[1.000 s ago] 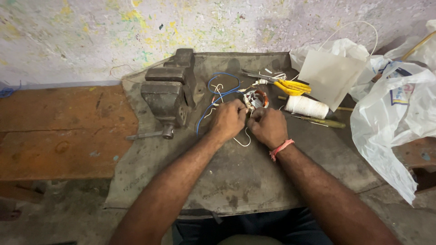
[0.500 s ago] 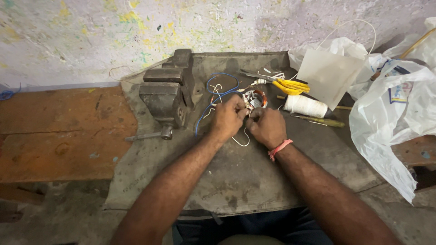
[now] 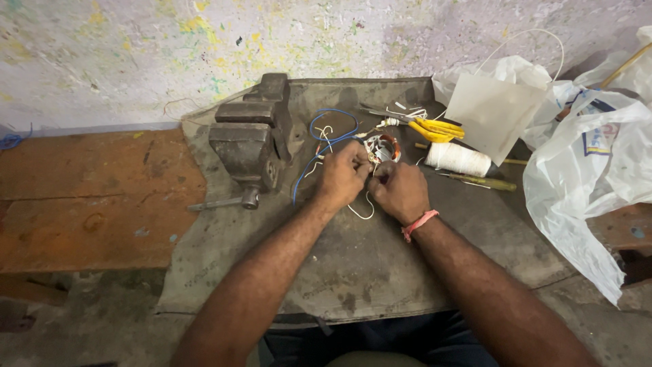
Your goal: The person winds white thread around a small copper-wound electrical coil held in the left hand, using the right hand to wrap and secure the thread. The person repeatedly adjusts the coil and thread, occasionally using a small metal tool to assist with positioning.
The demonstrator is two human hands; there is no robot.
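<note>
Hands (image 3: 372, 178) stay clenched on the small motor coil (image 3: 382, 147), barely shifted since before.

wall (image 3: 136, 54): pale lilac plaster, flecked with yellow and green paint, beyond the hands
bench (image 3: 88, 197): worn orange-brown wood, to the left of the hands
mat (image 3: 353, 272): grey, stained sheet under the hands
light: soft, even

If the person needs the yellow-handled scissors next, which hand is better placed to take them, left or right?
Probably the right hand. The scissors lie beyond it, on its own side of the small motor winding, so the path looks direct. The left hand would have to cross over the winding and the other hand.
</note>
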